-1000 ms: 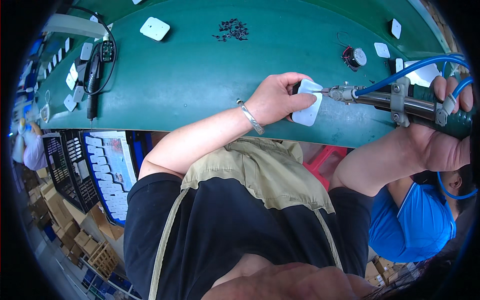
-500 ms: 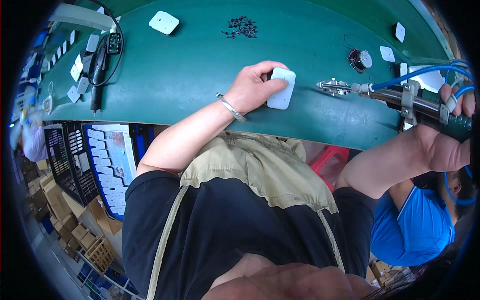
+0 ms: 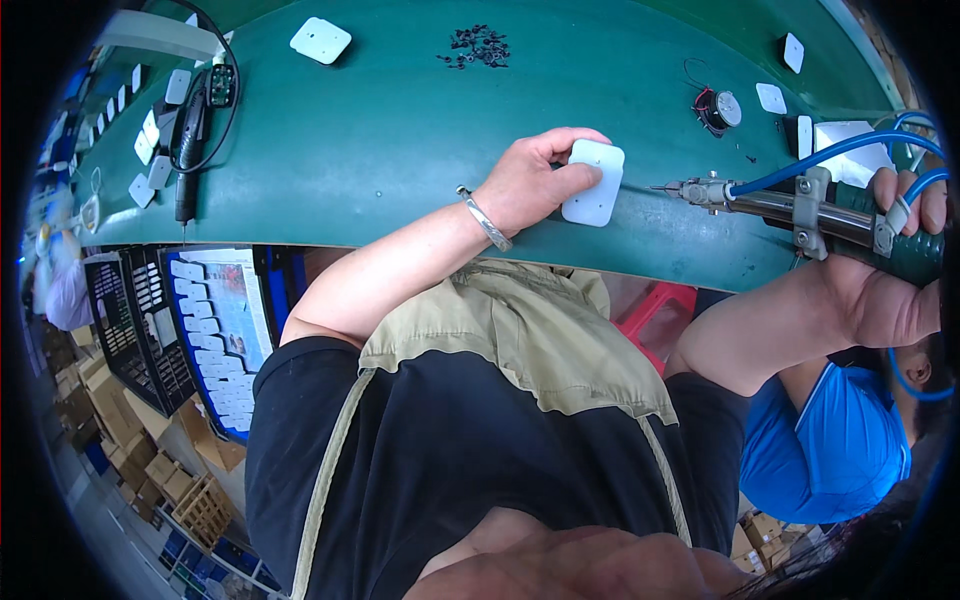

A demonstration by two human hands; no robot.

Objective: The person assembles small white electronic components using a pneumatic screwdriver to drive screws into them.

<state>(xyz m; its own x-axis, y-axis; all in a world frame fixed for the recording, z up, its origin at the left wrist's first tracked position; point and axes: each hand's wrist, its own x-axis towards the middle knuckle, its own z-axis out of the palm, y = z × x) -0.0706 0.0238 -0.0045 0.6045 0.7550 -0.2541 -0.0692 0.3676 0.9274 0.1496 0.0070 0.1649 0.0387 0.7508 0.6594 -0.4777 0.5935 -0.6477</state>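
Note:
My left hand point(image 3: 535, 183) grips a white rounded rectangular case point(image 3: 597, 198) just above the green table, thumb on its top face. Small holes show in that face. At the right, my right hand point(image 3: 872, 282) is wrapped round the dark ribbed handle of a pneumatic screwdriver point(image 3: 762, 207) with blue hoses. The screwdriver lies level, its thin bit pointing left toward the case, with a gap between them. My right palm is partly hidden behind the tool.
Loose black screws point(image 3: 478, 46) lie at the far middle. A round speaker-like part point(image 3: 720, 110) with wires rests at the right, near several white cases. Another white case point(image 3: 320, 40) and a black screwdriver point(image 3: 188, 165) are at the left. A person in blue point(image 3: 830, 450) sits at lower right.
My left hand has moved right with the white case, nearer the screwdriver. At the screwdriver's nose, the thin bit now sticks out past the jaws.

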